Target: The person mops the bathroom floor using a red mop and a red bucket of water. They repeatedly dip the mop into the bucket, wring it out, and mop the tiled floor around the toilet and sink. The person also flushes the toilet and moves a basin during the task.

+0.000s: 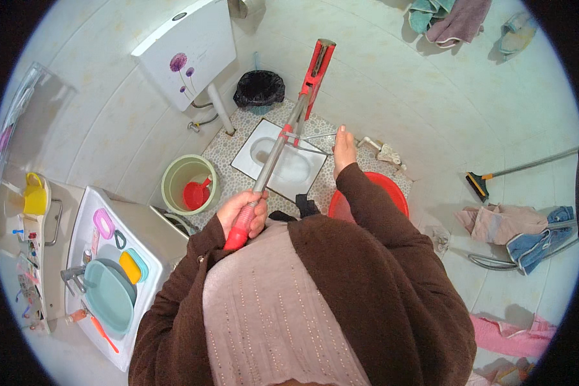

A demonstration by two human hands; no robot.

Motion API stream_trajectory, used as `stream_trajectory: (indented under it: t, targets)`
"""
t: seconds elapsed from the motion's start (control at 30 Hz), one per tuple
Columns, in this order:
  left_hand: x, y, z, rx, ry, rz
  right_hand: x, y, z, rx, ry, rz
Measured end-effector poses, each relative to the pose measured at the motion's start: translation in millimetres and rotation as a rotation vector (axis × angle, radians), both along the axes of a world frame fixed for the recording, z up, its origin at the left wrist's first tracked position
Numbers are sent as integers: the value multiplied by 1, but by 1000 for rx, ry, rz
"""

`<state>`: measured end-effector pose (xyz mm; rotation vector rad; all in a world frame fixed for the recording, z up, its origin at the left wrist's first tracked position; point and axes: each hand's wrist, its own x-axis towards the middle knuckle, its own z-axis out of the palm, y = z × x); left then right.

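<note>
A sponge mop with a red head (pixel 319 65) and a metal pole (pixel 268 169) slants over the white squat toilet (pixel 309 186). My left hand (pixel 243 211) is wrapped around the ribbed red grip at the pole's lower end in view, close to my body. Partway up the pole, a U-shaped wire squeeze lever (pixel 313 150) sticks out to the right. My right hand (pixel 344 150) holds the outer end of that lever, its fingers partly hidden. The mop head is raised above the pebble-patterned floor, pointing away from me.
A green bucket (pixel 166 186) with a red dipper (pixel 195 194) stands left. A red basin (pixel 399 193) lies under my right forearm. A black-lined bin (pixel 259 87) sits in the far corner. The washbasin counter (pixel 147 309) holds a teal basin (pixel 108 296).
</note>
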<state>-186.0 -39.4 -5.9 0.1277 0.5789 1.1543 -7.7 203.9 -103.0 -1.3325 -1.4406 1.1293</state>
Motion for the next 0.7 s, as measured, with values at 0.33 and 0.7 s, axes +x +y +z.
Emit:
stream_trajectory:
  t: [0.33,0.7]
  targets:
    - [0,10,-5,-14,18,36,-3,-36,26,-69,142,87]
    - [-7,26,1,-43,55,60,-19,-75,73,-284,327,142]
